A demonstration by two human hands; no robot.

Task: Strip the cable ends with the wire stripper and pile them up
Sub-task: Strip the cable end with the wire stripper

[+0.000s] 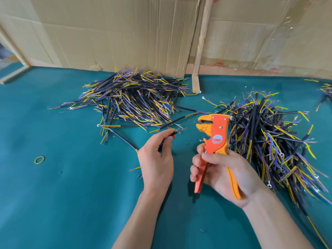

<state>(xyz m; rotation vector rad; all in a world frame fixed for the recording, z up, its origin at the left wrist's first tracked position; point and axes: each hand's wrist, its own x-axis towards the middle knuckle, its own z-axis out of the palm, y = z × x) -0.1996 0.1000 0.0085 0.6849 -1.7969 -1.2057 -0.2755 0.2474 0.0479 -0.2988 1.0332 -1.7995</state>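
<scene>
1. Nearest me, my right hand point(222, 169) has its fingers curled round the handles of the wire stripper point(214, 141), palm turned up, with the orange tool upright and its head pointing far and left.
2. To its left, my left hand point(158, 159) pinches a black cable point(170, 134) between thumb and fingertips; the cable's coloured wire ends fan out toward the stripper's head, just apart from it.
3. One cable pile point(136, 97) lies far left on the green table point(62, 194); another pile point(269, 137) lies right.
</scene>
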